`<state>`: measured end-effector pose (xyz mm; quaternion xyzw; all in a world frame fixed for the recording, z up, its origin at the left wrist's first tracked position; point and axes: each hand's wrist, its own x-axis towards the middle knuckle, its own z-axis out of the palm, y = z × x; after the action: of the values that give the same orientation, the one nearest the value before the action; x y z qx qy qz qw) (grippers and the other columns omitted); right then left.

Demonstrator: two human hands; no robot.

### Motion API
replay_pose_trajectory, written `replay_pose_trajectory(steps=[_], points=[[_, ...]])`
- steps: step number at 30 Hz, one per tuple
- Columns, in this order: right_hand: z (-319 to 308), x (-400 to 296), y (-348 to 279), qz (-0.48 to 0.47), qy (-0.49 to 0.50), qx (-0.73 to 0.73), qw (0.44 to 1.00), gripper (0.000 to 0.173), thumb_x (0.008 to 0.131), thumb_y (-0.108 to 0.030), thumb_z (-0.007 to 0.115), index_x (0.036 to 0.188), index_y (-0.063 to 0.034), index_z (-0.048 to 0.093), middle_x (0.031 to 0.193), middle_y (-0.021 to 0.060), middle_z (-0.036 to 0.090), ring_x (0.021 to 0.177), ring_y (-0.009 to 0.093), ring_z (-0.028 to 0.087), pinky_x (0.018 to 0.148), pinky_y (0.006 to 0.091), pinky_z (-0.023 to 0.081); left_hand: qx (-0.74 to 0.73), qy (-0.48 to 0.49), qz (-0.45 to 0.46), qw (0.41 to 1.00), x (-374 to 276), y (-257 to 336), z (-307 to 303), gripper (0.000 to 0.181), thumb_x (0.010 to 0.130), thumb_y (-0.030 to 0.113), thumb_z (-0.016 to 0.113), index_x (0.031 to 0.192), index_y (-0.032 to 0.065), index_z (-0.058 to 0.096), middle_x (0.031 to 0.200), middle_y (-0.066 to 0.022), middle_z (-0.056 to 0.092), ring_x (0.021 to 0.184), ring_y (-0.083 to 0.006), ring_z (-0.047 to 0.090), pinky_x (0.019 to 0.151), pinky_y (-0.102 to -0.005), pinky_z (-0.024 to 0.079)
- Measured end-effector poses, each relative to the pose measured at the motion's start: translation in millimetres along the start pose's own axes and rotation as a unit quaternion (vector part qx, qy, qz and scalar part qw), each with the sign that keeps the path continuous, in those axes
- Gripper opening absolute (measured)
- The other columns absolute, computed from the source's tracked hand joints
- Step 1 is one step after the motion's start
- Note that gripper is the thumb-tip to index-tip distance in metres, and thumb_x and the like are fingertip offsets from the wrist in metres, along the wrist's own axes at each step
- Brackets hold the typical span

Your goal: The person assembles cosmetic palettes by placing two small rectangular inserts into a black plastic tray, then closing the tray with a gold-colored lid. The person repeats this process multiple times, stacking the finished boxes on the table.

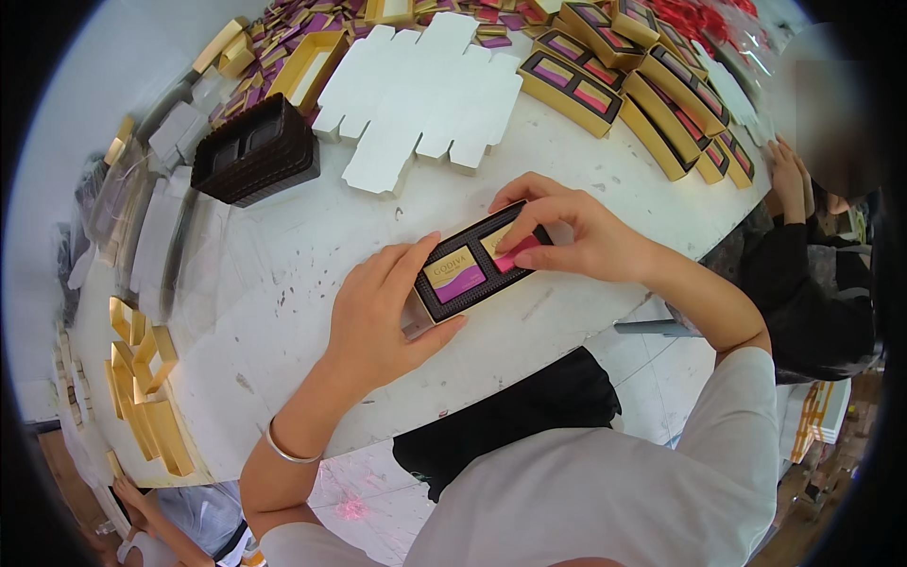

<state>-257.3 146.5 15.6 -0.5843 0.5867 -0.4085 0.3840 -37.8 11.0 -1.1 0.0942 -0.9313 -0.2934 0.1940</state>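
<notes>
A gold carton (471, 312) with a black two-compartment plastic tray (468, 294) in it lies on the white table before me. My left hand (382, 305) grips its left end, thumb on the near side and fingers on the far side. In the left compartment sits a gold and purple Godiva chocolate packet (454, 275). My right hand (567, 230) has its thumb and a finger on a gold and pink packet (507, 264) in the right compartment. Other right-hand fingers reach over the carton's far edge. That packet is partly hidden by the fingers.
White die-cut cardboard blanks (425, 92) lie stacked beyond the carton. Nested black plastic trays (255, 152) stand at their left, filled gold cartons (572, 88) at the right. Gold cardboard sleeves (152, 397) lie far left. Loose packets (305, 28) heap at the back. Co-workers' hands (790, 177) show at both sides.
</notes>
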Motion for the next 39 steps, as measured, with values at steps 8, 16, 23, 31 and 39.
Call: replay_pose_trajectory(steps=[8, 16, 23, 31, 39], points=[[0.5, 0.3, 27.0, -0.073, -0.009, -0.037, 0.997, 0.014, 0.078, -0.019, 0.072, 0.088, -0.0111, 0.066, 0.114, 0.0092, 0.046, 0.104, 0.023, 0.047, 0.088, 0.0325, 0.038, 0.007, 0.007, 0.030, 0.999, 6.8, 2.3, 6.0, 0.068, 0.064, 0.013, 0.077, 0.124, 0.0000, 0.049, 0.099, -0.0141, 0.058, 0.083, -0.0267, 0.058, 0.067, -0.0311, 0.047], [-10.5, -80.7, -6.3, -0.162, 0.192, -0.253, 0.934, 0.043, 0.074, -0.028, 0.075, 0.106, -0.0041, 0.061, 0.114, 0.0141, 0.053, 0.103, 0.030, 0.051, 0.091, 0.0381, 0.039, -0.059, 0.007, 0.077, 0.995, -0.6, -1.5, -0.3, 0.083, 0.069, 0.044, 0.076, 0.130, -0.0013, 0.043, 0.127, -0.0194, 0.049, 0.097, -0.0292, 0.055, 0.071, -0.0338, 0.046], [-53.8, -181.1, 23.2, 0.059, 0.385, -0.401, 0.829, 0.044, 0.073, -0.023, 0.073, 0.109, -0.0011, 0.060, 0.106, 0.0137, 0.055, 0.097, 0.029, 0.054, 0.086, 0.0356, 0.044, -0.059, -0.003, 0.092, 0.994, -2.2, -5.3, 3.2, 0.073, 0.079, 0.050, 0.065, 0.126, -0.0035, 0.046, 0.123, -0.0201, 0.052, 0.096, -0.0297, 0.054, 0.070, -0.0339, 0.047], [-117.4, -150.0, 68.0, 0.077, 0.374, -0.370, 0.847, 0.047, 0.079, -0.019, 0.068, 0.124, -0.0095, 0.056, 0.136, 0.0201, 0.037, 0.123, 0.036, 0.039, 0.103, 0.0385, 0.033, -0.074, 0.001, 0.085, 0.994, 2.0, -0.8, 8.6, 0.068, 0.081, 0.048, 0.062, 0.123, -0.0048, 0.049, 0.121, -0.0201, 0.053, 0.099, -0.0307, 0.054, 0.070, -0.0342, 0.047], [-66.6, -97.9, 10.8, -0.136, 0.436, -0.436, 0.775, 0.032, 0.077, -0.011, 0.064, 0.108, -0.0036, 0.063, 0.127, 0.0224, 0.048, 0.119, 0.039, 0.045, 0.099, 0.0445, 0.036, -0.042, 0.079, 0.074, 0.993, 5.3, 1.4, -14.9, 0.043, 0.073, 0.019, 0.072, 0.110, 0.0017, 0.059, 0.107, -0.0145, 0.061, 0.088, -0.0271, 0.058, 0.070, -0.0338, 0.047]])
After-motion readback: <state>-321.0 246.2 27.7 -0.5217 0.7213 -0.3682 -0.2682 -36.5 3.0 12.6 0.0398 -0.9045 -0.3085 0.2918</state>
